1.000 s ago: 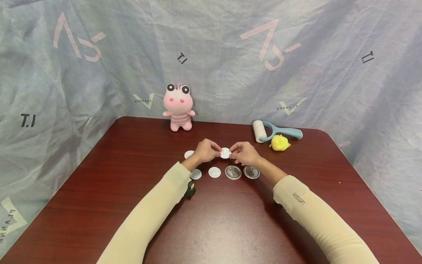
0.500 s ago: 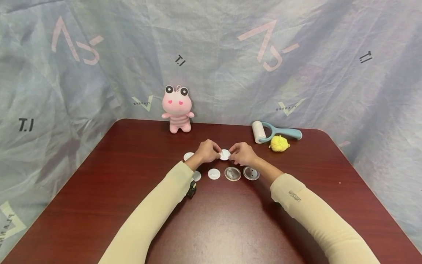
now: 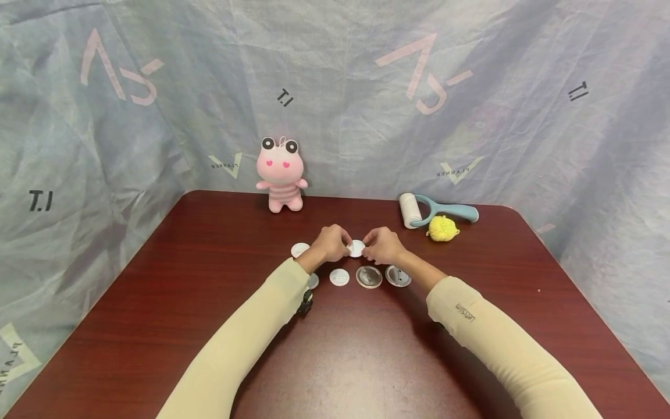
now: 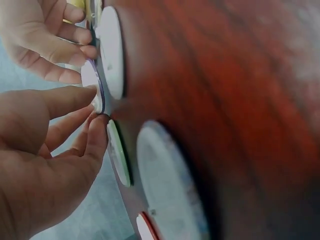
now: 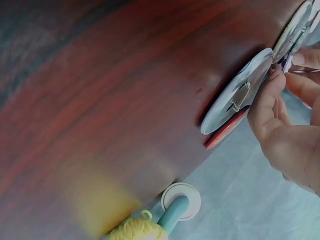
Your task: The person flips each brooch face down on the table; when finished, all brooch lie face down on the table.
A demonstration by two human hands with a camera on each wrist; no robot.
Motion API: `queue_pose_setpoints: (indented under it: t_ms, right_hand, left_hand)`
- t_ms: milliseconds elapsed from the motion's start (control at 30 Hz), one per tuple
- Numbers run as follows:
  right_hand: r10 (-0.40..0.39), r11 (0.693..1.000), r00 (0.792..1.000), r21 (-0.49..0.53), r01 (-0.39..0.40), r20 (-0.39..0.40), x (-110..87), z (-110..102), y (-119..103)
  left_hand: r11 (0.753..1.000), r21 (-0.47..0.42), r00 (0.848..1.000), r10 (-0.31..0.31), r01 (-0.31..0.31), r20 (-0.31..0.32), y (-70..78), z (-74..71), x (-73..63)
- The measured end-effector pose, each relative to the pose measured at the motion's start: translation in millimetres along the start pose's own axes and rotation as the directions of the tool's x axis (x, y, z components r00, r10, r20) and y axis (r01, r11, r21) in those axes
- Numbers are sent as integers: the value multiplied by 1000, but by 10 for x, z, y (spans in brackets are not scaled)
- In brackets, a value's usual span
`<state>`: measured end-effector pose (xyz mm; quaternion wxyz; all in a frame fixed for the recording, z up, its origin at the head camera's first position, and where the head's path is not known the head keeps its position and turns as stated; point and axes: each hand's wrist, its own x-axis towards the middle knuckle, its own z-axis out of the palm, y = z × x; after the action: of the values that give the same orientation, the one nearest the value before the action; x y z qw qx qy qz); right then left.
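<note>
My left hand and right hand meet over the middle of the table, pinching opposite edges of a small white round pin badge. From the left wrist view, the badge is tilted with a purplish rim, fingertips at its edge. In front of the hands lie a white badge and two larger silver-backed badges, pin sides up. Another white badge is left of my left hand; a silver one is partly hidden by the sleeve. A green-rimmed badge lies beside the left fingers.
A pink plush toy stands at the back edge of the table. At the back right are a blue-handled lint roller and a yellow yarn ball. A red-rimmed badge lies behind a silver one. A grey cloth hangs behind.
The head view has tilted up slightly. My left hand and forearm have shifted a little right, covering more of the silver badge. Both hands keep hold of the white badge.
</note>
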<state>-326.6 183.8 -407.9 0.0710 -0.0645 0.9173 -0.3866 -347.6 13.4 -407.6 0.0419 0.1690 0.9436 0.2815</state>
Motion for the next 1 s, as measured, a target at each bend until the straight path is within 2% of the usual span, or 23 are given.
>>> queue_pose_setpoints:
  t_ms: [233, 467, 700, 1000]
  right_hand:
    - [8, 1000, 1000, -10, -8, 6, 7, -6, 13]
    - [-31, 998, 999, -52, 32, 9, -1, -6, 30]
    - [-60, 998, 998, -36, 60, 8, -20, -55, 58]
    - [-90, 996, 996, -23, 90, 2, -95, -150, 191]
  left_hand:
    - [1000, 6, 1000, 6, -6, 14, 8, 26, 6]
    - [1000, 28, 1000, 9, -9, 10, 17, 42, 7]
    - [1000, 28, 1000, -12, 12, -9, 57, 9, 0]
    - [999, 38, 1000, 26, -26, -11, 147, 29, -36]
